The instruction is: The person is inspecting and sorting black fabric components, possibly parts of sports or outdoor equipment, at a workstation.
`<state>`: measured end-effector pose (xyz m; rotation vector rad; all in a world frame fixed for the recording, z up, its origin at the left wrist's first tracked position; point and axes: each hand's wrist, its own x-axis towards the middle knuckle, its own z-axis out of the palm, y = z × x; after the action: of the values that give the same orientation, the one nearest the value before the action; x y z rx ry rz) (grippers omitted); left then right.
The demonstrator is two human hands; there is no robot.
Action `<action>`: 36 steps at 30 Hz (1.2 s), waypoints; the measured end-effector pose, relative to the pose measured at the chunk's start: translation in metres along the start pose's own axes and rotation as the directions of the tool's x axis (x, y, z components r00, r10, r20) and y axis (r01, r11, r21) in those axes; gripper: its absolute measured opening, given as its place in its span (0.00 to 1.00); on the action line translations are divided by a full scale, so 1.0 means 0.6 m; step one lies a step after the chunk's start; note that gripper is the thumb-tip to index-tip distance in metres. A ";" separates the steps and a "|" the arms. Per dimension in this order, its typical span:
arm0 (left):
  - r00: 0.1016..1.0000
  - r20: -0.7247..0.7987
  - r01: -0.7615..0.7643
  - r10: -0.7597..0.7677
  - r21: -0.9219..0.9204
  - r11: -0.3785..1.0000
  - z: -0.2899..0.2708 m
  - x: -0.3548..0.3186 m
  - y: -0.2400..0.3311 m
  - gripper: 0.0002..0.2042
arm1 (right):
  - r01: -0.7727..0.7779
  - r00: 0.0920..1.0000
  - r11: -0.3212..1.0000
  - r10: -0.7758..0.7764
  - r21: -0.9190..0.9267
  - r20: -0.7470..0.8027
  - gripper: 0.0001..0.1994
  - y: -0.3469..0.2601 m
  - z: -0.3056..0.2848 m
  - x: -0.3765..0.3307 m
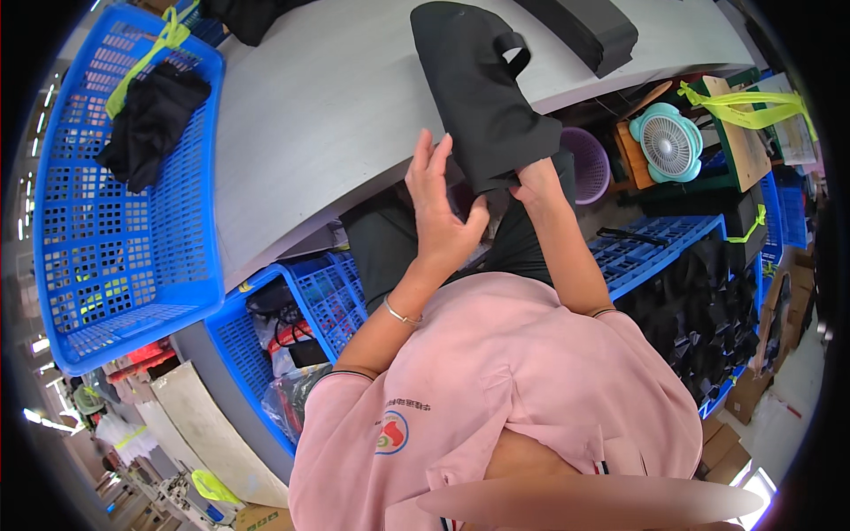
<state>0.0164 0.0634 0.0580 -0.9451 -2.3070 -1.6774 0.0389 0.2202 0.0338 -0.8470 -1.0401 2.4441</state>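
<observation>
A long black fabric piece [478, 88] with a strap loop lies across the grey table [328, 115] and hangs over its near edge. My right hand [534, 177] is pushed into its lower end, so the fingers are hidden. My left hand [438, 208] rests against the left side of that lower end; its fingers point up and apart, and the thumb presses on the cloth.
A large blue crate [115, 265] on the left holds black cloth [150, 119] with a yellow-green strap. Another blue crate [292, 327] stands under the table. At right are a purple basket [589, 164], a teal fan [668, 142], and a blue bin of black pieces [699, 310].
</observation>
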 end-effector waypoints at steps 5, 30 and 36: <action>0.996 -0.089 0.002 0.002 0.040 0.999 0.038 0.004 0.005 0.38 | -0.030 0.999 0.992 0.032 0.119 -0.017 0.18 -0.019 0.015 -0.020; 0.996 -0.022 0.082 -0.089 -0.219 0.972 0.050 -0.010 0.008 0.41 | -0.249 0.968 0.834 0.209 0.493 0.136 0.18 0.023 0.002 -0.035; 0.999 -0.038 0.017 -0.025 -0.204 0.979 0.028 0.007 -0.017 0.43 | -0.203 0.972 0.886 0.132 0.417 0.194 0.16 0.019 0.006 -0.040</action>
<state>0.0113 0.0784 0.0452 -0.9157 -2.1581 -1.9528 0.0538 0.1978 0.0367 -0.6167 -0.4400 2.7741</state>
